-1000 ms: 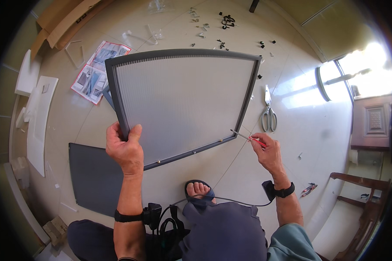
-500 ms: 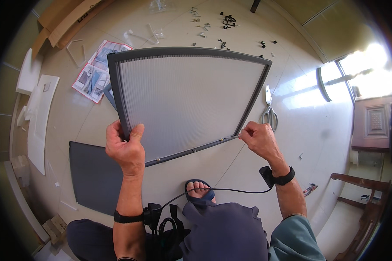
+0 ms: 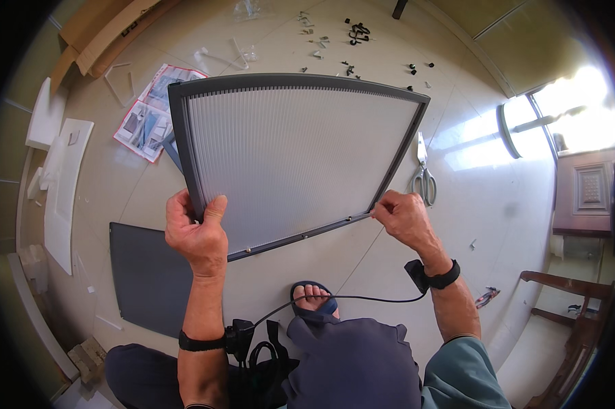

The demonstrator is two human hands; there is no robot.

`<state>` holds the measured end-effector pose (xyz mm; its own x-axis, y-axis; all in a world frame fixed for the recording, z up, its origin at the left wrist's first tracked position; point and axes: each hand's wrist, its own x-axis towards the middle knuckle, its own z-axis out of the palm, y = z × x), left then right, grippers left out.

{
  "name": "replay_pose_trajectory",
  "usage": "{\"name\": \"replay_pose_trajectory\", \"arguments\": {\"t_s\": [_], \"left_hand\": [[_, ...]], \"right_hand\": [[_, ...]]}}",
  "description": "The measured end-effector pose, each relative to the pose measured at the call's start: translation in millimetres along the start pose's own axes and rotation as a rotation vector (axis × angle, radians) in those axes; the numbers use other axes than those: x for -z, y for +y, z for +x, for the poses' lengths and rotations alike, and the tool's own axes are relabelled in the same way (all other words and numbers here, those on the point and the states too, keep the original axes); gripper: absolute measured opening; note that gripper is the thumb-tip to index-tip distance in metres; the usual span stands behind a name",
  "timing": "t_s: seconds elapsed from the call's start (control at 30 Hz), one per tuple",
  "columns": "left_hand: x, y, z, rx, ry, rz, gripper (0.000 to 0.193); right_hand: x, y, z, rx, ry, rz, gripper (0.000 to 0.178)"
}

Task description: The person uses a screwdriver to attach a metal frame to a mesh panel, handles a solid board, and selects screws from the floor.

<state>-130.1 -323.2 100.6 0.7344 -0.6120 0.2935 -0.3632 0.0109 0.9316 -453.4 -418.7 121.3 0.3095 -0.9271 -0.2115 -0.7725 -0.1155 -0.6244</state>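
Observation:
I hold up a ribbed translucent panel [image 3: 294,163] set in a dark grey frame [image 3: 300,81], tilted above the floor. My left hand [image 3: 198,232] is closed on the frame's left side near its lower corner, thumb lying over the panel's face. At the lower right corner, my right hand [image 3: 406,218] is closed in a pinch against the frame's end; whatever its fingertips hold is hidden. Along the frame's lower bar sit small metal fasteners [image 3: 305,236], spaced apart.
A dark grey sheet [image 3: 150,279] lies left of my foot. Scissors [image 3: 423,184] rest right of the frame. Beyond are a printed leaflet [image 3: 143,129], black hooks [image 3: 360,34] and scattered hardware. A wooden chair [image 3: 566,284] stands right. A cable [image 3: 348,296] joins my wrist straps.
My right hand has shifted slightly left, closer in against the frame's corner. The frame's right side has moved a touch to the right; my left hand keeps its hold.

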Motion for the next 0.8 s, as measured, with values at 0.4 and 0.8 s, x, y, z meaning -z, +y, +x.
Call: {"name": "replay_pose_trajectory", "arguments": {"t_s": [0.4,0.8], "left_hand": [[3,0,2,0.002,0.008,0.025,0.040],[4,-4,4,-0.002,-0.001,0.010,0.039]], "right_hand": [[8,0,1,-0.075,-0.010,-0.006,0.019],[0,17,0,-0.155,-0.012,0.105,0.021]]}}
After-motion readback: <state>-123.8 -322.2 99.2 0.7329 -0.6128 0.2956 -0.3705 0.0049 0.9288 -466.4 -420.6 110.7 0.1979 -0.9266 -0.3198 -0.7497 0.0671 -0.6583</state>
